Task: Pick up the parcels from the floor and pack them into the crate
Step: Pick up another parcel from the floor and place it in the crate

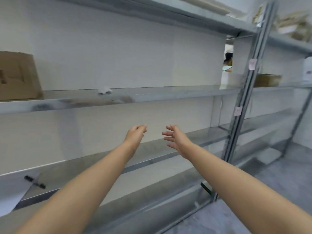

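Both my arms reach forward toward a grey metal shelving unit. My left hand is held out with its fingers loosely curled and nothing in it. My right hand is beside it, palm turned inward, fingers spread, also holding nothing. The two hands hover apart in front of the lower shelf. No crate and no parcel on the floor is in view. The picture is blurred by motion.
A brown cardboard box stands on the middle shelf at far left, and a small white scrap lies further along it. A shelf upright stands right of my hands, with another box behind. Grey floor lies at the lower right. A person shows through a gap.
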